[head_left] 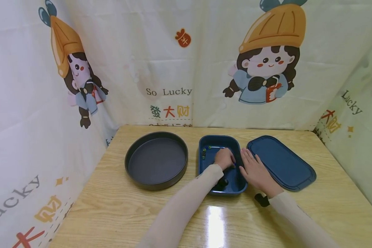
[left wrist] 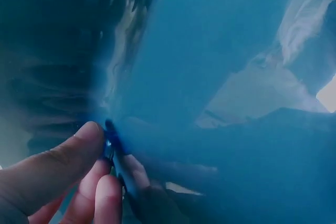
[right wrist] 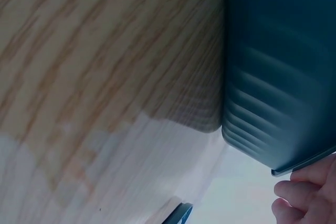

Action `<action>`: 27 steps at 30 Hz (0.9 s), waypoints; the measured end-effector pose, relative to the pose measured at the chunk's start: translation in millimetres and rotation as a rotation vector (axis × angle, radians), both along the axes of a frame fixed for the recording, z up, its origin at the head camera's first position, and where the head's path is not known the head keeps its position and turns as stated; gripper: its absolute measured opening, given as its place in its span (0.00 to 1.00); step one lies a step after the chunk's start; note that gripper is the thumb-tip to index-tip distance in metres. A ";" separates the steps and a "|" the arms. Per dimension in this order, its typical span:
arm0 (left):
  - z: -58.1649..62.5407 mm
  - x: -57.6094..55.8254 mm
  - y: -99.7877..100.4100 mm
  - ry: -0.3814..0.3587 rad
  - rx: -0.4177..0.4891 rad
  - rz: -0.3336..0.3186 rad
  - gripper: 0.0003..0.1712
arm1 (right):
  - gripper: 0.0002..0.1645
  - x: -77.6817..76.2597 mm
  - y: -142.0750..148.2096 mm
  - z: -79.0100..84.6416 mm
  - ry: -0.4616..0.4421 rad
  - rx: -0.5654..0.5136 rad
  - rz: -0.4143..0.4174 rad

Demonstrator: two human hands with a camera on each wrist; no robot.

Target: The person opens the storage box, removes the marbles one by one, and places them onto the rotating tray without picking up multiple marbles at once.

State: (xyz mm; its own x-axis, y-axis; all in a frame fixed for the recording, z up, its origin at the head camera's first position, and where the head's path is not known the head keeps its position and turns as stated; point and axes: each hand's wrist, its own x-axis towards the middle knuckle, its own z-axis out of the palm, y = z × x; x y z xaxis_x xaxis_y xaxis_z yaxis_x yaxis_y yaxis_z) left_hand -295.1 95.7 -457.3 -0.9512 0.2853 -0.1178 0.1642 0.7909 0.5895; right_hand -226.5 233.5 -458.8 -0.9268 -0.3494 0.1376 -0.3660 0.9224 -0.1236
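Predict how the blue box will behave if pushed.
The blue box would probably slide rather than tip, being low and broad. Its smooth walls, standing without visible sagging, suggest it is fairly stiff. The small round pieces inside could roll when it moves.

I see a light wood-grain table (head_left: 102, 210), its surface catching a bright streak of light. On it, left to right from the person's side, stand a round, shallow, dark grey pan (head_left: 156, 160), a deep blue rectangular container (head_left: 217, 140) and, angled just beside that, a flat blue rounded-corner lid (head_left: 285, 163).
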 end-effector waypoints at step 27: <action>83.7 20.1 -66.4 0.119 0.228 -0.213 0.10 | 0.38 1.7 -1.8 3.1 0.004 0.005 -0.009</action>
